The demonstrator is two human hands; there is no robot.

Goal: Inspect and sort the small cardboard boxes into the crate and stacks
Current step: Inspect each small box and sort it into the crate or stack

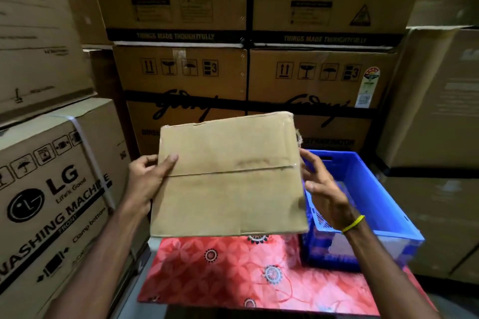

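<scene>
I have the cardboard box [228,176] up in front of me, its broad flat face turned toward me and tipped a little, the corner at 1 o'clock riding highest. A seam runs across the face from 9 to 3 o'clock, and the corner at 1 o'clock is frayed.

My left hand [149,176] grips the box on its 9 o'clock edge. The thumb [169,160] lies flat on the front face just above the seam, and the other fingers curl round behind, out of sight. My right hand [324,189] is at the 3 o'clock edge. Its fingers [307,158] are spread and reach up to the side of the box, touching it, but their tips are hidden by the edge, so I cannot tell whether they wrap round it or only rest against it. A yellow band [353,224] sits on that wrist.

The box hangs in the air, lying on nothing. At 6 o'clock under it is a red patterned cloth [233,267]. At 3 o'clock, just behind my right hand, stands the blue crate [375,189], its near corner hidden by the box. At 9 o'clock is a washing machine carton [51,202], and at 12 o'clock big cartons [311,80] are stacked like a wall.
</scene>
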